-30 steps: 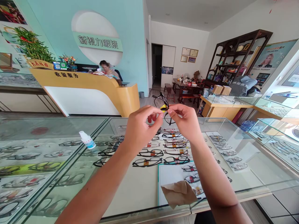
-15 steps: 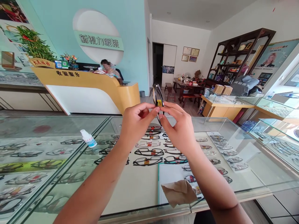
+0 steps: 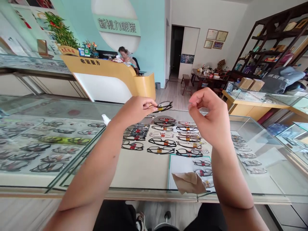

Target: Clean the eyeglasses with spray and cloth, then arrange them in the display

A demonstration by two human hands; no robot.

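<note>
My left hand (image 3: 139,110) pinches a pair of dark-framed eyeglasses (image 3: 163,106) at one end, holding them above the glass counter. A yellow label shows on the lens. To the right, my right hand (image 3: 210,118) is apart from the glasses, its thumb and fingers curled together with nothing visible in them. Below, several rows of eyeglasses (image 3: 162,142) lie inside the display case. A brown cleaning cloth (image 3: 189,183) rests on the glass near the front edge. The white spray bottle (image 3: 106,119) stands beyond my left forearm, which partly hides it.
The glass counter (image 3: 134,179) spans the space before me, with its front edge near my knees. A yellow reception desk (image 3: 108,69) stands behind it, with a person (image 3: 127,57) seated there. At the right, another person (image 3: 282,78) leans by a display case holding cardboard boxes (image 3: 250,84).
My right hand has let go of the eyeglasses and moved right. My left hand has lowered them and tipped them from upright to nearly level. The view has tilted down.
</note>
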